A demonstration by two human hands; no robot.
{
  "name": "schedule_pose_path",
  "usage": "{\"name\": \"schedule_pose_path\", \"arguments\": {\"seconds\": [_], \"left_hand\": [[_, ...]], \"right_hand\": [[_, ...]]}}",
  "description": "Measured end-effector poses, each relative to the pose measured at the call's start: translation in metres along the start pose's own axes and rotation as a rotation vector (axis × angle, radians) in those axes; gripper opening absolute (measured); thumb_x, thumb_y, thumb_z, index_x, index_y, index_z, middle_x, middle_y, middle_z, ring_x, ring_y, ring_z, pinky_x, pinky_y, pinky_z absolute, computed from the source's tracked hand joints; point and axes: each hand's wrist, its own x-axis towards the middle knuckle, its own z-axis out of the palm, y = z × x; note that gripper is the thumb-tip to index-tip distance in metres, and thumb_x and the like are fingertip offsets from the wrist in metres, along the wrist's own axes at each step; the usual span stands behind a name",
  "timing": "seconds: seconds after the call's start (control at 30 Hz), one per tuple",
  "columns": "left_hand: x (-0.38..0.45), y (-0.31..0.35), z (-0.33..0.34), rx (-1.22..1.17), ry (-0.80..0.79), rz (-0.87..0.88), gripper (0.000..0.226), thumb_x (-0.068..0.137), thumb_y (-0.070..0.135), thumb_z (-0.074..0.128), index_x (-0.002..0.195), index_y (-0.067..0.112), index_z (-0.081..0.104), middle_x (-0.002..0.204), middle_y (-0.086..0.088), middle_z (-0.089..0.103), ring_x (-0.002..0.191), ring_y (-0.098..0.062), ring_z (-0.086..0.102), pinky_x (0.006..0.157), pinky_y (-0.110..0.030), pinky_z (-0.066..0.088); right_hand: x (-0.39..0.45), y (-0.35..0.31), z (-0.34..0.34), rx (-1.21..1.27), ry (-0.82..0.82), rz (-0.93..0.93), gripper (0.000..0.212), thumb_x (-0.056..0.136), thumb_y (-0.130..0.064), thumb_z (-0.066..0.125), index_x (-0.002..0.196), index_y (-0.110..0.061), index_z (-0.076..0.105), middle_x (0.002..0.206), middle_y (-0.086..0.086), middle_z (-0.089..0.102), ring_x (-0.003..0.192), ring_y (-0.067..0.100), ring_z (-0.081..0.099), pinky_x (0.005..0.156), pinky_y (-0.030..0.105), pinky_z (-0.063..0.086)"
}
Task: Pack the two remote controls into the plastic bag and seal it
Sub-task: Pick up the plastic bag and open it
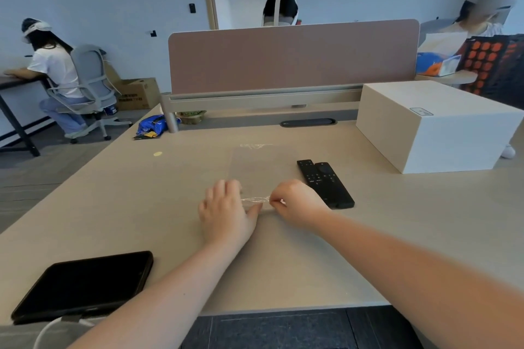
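A clear plastic bag [256, 167] lies flat on the beige table [141, 193], its near edge between my hands. My left hand [224, 212] rests palm down on the bag's near left corner, fingers spread. My right hand [295, 204] pinches the bag's crinkled near edge between thumb and fingers. Two black remote controls lie side by side just right of the bag: the slimmer one [307, 171] on the left, the longer one [334, 185] with a round pad on the right. My right hand partly hides their near ends.
A black tablet [85, 283] with a white cable lies at the near left. A large white box [433, 125] stands at the far right. A pink divider panel [292, 56] closes off the table's back. A blue snack bag [153, 126] sits far left. Several people sit beyond.
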Motion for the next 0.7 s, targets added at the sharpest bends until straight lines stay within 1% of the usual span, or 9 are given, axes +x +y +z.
{"name": "schedule_pose_path", "arguments": {"seconds": [0.07, 0.17, 0.23, 0.3, 0.37, 0.43, 0.5, 0.57, 0.7], "left_hand": [[0.001, 0.006, 0.003, -0.253, -0.052, -0.297, 0.053, 0.072, 0.04, 0.076, 0.102, 0.009, 0.047, 0.111, -0.01, 0.053, 0.104, -0.032, 0.051, 0.081, -0.039, 0.042], [0.006, 0.012, 0.01, -0.534, -0.095, -0.594, 0.056, 0.072, 0.035, 0.078, 0.097, 0.01, 0.035, 0.113, -0.015, 0.053, 0.095, -0.033, 0.056, 0.08, -0.039, 0.046], [0.009, 0.014, 0.013, -0.701, -0.099, -0.778, 0.056, 0.07, 0.034, 0.079, 0.095, 0.013, 0.033, 0.104, -0.013, 0.056, 0.087, -0.032, 0.059, 0.077, -0.038, 0.049], [0.013, 0.018, 0.012, -0.972, -0.18, -0.944, 0.042, 0.074, 0.028, 0.076, 0.091, 0.008, 0.043, 0.08, -0.011, 0.06, 0.067, -0.028, 0.061, 0.066, -0.032, 0.052], [0.016, 0.021, 0.01, -1.149, -0.356, -0.981, 0.017, 0.084, 0.016, 0.068, 0.078, 0.006, 0.056, 0.061, -0.008, 0.059, 0.052, -0.021, 0.055, 0.052, -0.023, 0.049], [0.019, 0.021, 0.01, -1.148, -0.438, -0.967, 0.019, 0.087, 0.005, 0.06, 0.067, 0.006, 0.058, 0.049, -0.005, 0.06, 0.048, -0.018, 0.052, 0.047, -0.022, 0.043], [0.02, 0.021, 0.011, -1.07, -0.451, -0.932, 0.024, 0.082, -0.001, 0.057, 0.059, 0.006, 0.058, 0.041, -0.004, 0.058, 0.045, -0.017, 0.049, 0.048, -0.023, 0.038], [0.017, 0.022, 0.01, -0.958, -0.459, -0.876, 0.028, 0.077, -0.005, 0.053, 0.051, 0.005, 0.057, 0.044, -0.008, 0.056, 0.039, -0.019, 0.044, 0.046, -0.022, 0.034], [0.01, 0.021, 0.006, -0.819, -0.424, -0.796, 0.026, 0.071, -0.001, 0.047, 0.047, 0.006, 0.054, 0.045, -0.011, 0.056, 0.047, -0.024, 0.048, 0.047, -0.021, 0.034]], "right_hand": [[0.001, 0.002, 0.0, 0.055, 0.096, 0.006, 0.024, 0.094, -0.012, 0.051, 0.099, -0.008, 0.074, 0.103, 0.009, 0.071, 0.101, 0.028, 0.057, 0.087, 0.032, 0.046], [0.002, 0.001, 0.0, 0.161, 0.163, 0.025, 0.02, 0.093, -0.013, 0.055, 0.097, -0.007, 0.074, 0.103, 0.008, 0.072, 0.099, 0.025, 0.061, 0.085, 0.029, 0.045], [0.002, -0.001, 0.0, 0.184, 0.173, 0.043, 0.019, 0.093, -0.012, 0.055, 0.095, -0.006, 0.073, 0.102, 0.007, 0.072, 0.096, 0.024, 0.062, 0.085, 0.031, 0.047], [0.003, -0.002, -0.001, 0.199, 0.177, 0.066, 0.019, 0.093, -0.011, 0.054, 0.095, -0.006, 0.073, 0.102, 0.007, 0.072, 0.094, 0.025, 0.062, 0.084, 0.034, 0.049], [0.004, -0.002, -0.001, 0.19, 0.167, 0.072, 0.019, 0.093, -0.013, 0.054, 0.095, -0.006, 0.072, 0.102, 0.007, 0.072, 0.094, 0.025, 0.062, 0.084, 0.033, 0.049], [0.005, -0.002, 0.0, 0.177, 0.139, 0.069, 0.02, 0.093, -0.015, 0.054, 0.097, -0.007, 0.072, 0.104, 0.007, 0.072, 0.095, 0.025, 0.062, 0.083, 0.03, 0.047], [0.005, -0.002, 0.002, 0.164, 0.12, 0.075, 0.02, 0.093, -0.014, 0.053, 0.097, -0.006, 0.071, 0.103, 0.008, 0.071, 0.097, 0.026, 0.062, 0.083, 0.031, 0.048], [0.008, 0.001, 0.001, 0.157, 0.141, 0.103, 0.019, 0.092, -0.01, 0.051, 0.093, -0.003, 0.069, 0.099, 0.013, 0.07, 0.095, 0.031, 0.062, 0.083, 0.037, 0.051], [0.013, 0.017, -0.014, 0.162, 0.235, 0.188, 0.019, 0.091, -0.006, 0.048, 0.091, -0.001, 0.067, 0.098, 0.014, 0.068, 0.095, 0.03, 0.061, 0.082, 0.037, 0.051]]}}
